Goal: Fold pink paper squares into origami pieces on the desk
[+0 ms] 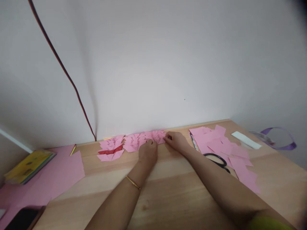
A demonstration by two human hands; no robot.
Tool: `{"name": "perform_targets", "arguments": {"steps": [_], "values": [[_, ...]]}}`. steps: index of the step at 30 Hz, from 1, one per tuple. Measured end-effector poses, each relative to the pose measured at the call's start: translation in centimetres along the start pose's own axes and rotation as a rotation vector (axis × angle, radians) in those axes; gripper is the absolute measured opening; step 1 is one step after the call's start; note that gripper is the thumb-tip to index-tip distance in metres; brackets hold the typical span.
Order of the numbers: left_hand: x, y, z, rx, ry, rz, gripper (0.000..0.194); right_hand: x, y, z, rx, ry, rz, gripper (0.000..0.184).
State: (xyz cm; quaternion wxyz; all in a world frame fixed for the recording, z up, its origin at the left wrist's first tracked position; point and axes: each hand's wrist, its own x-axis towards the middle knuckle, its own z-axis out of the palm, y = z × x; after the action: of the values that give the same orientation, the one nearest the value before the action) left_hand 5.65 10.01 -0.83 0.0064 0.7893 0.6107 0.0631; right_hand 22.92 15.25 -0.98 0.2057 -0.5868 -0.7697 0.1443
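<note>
Along the wall at the back of the table lies a row of folded pink paper pieces point(135, 142). My left hand point(148, 154), with a gold bangle at the wrist, is closed over the front edge of this row; its fingertips are hidden. My right hand point(177, 141) pinches the row's right end, thumb and fingers together at the paper's edge. Left of them is another group of folded pink papers point(112, 157), with a red strip point(110, 150) lying across it.
On the right, black-handled scissors point(217, 156) and a pen point(193, 141) lie by pink paper scraps point(223, 143). Beyond are a white strip point(246, 140) and a purple ribbon loop point(279, 147). At left, a yellow packet point(30, 166) rests on pink sheets point(64, 169), near a dark phone-like object point(24, 218). A cable point(69, 78) hangs down the wall.
</note>
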Motion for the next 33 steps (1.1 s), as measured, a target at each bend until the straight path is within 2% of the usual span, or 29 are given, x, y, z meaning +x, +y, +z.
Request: {"name": "perform_targets", "arguments": {"steps": [12,18,23,25,27,29,31,33], "values": [[-0.4,0.0,0.2,0.015,0.046,-0.006,0.023,-0.5,0.1,0.4,0.034,0.067,-0.019,0.018],[-0.8,0.2,0.2,0.005,0.067,0.004,0.024,-0.5,0.9,1.0,0.197,0.179,-0.003,0.025],[-1.6,-0.9,-1.6,-0.022,0.072,0.022,0.02,-0.6,1.2,1.3,0.262,0.258,0.041,0.031],[-2.3,-2.6,-3.2,-0.032,0.101,-0.001,0.018,-0.7,1.2,1.3,0.24,0.246,0.048,0.031],[-3.4,-5.3,-5.1,-0.027,0.151,-0.064,0.022,-0.8,1.1,1.3,0.231,0.24,0.047,0.032],[-5.1,-8.8,-7.1,-0.013,0.207,-0.144,0.027,-0.9,1.0,1.2,0.23,0.24,0.04,0.034],[-7.3,-12.7,-8.8,-0.005,0.304,-0.285,0.03,-1.0,0.8,1.1,0.232,0.253,0.042,0.035],[-9.8,-16.3,-9.9,0.055,0.252,-0.436,0.034,-1.1,0.7,1.0,0.233,0.256,0.062,0.035]]}}
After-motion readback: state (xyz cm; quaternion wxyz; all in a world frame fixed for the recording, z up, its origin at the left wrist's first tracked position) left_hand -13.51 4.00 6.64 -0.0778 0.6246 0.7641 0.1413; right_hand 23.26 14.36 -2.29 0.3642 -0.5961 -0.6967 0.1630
